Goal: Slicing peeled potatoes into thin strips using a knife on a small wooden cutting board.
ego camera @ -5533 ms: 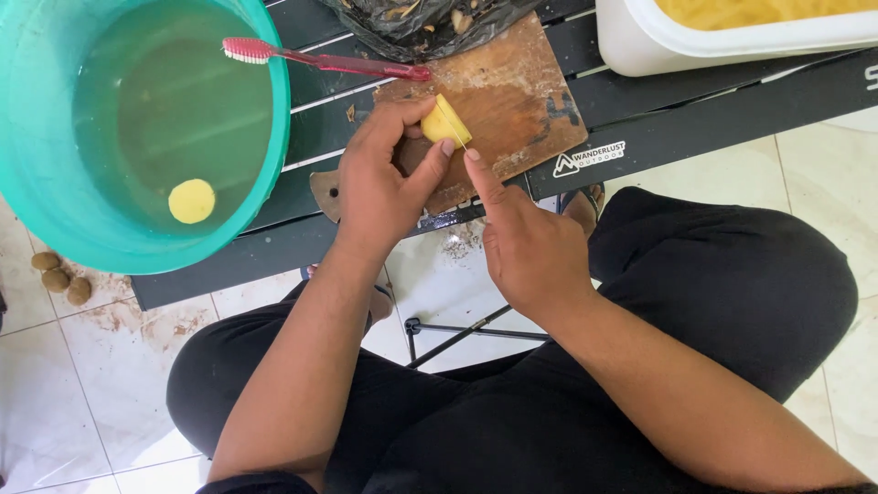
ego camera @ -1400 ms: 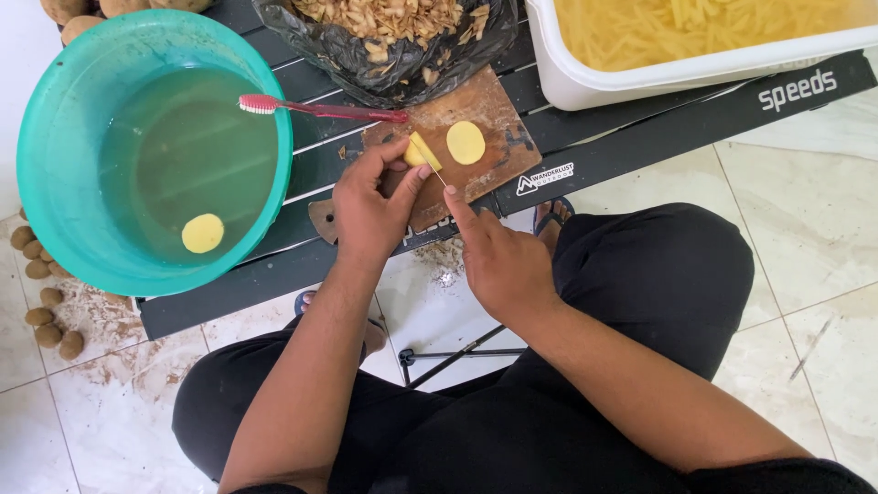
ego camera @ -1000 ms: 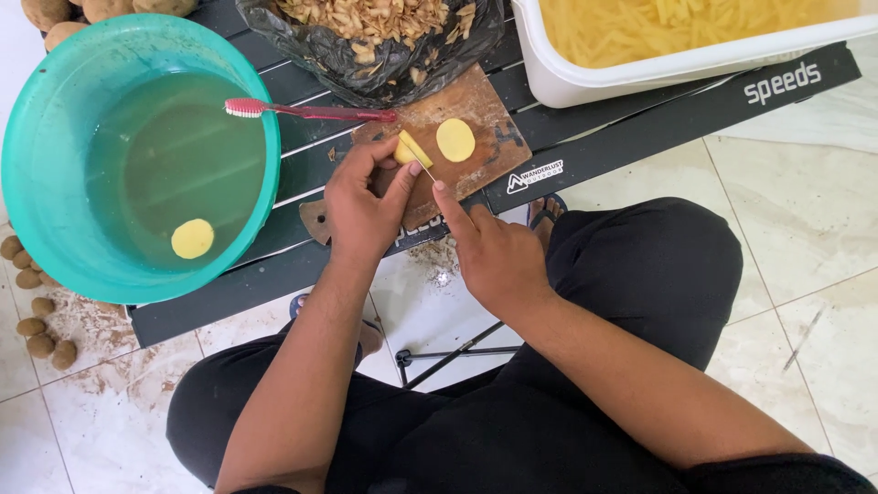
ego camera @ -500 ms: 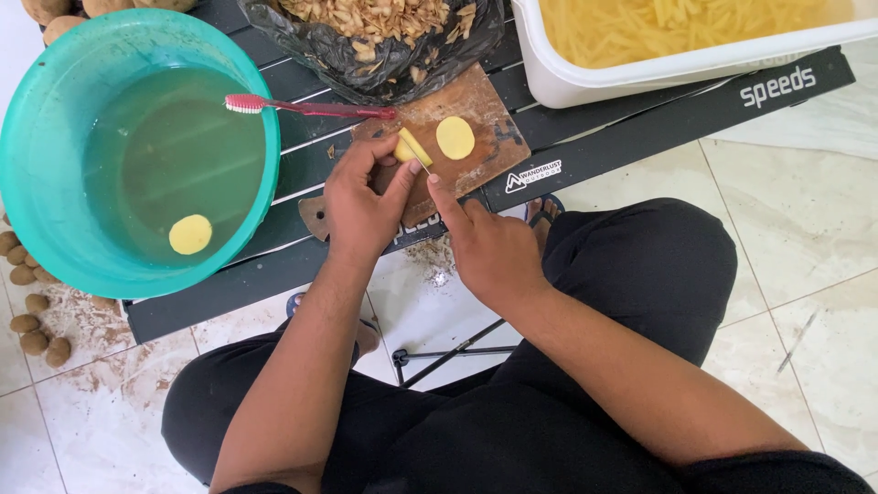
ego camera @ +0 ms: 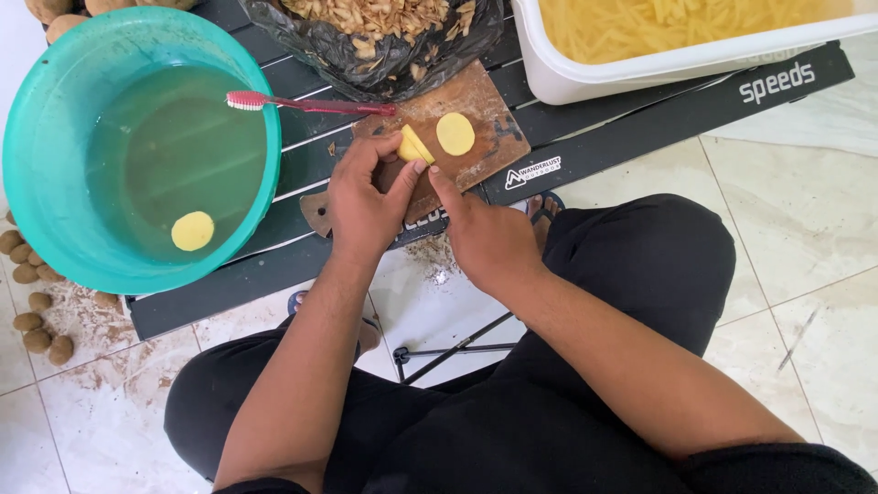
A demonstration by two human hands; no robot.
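My left hand (ego camera: 366, 197) pinches a peeled yellow potato piece (ego camera: 414, 146) on edge against a worn wooden cutting board (ego camera: 489, 114). A round potato slice (ego camera: 455, 134) lies flat on the board just right of it. My right hand (ego camera: 485, 240) sits close beside the left, its fingers curled and its index finger stretched toward the potato piece. Whatever it grips is hidden under the hand.
A teal basin (ego camera: 55, 119) of water with a floating potato slice (ego camera: 193, 230) stands at the left, and a red toothbrush (ego camera: 302, 104) bridges basin and board. Behind are a black bag of peelings (ego camera: 384, 55) and a white tub of potato strips (ego camera: 640, 64). Small unpeeled potatoes (ego camera: 37, 320) lie on the floor.
A round slice has come off the potato and now lies on the board. In the last second both hands have stayed almost still at the potato piece.
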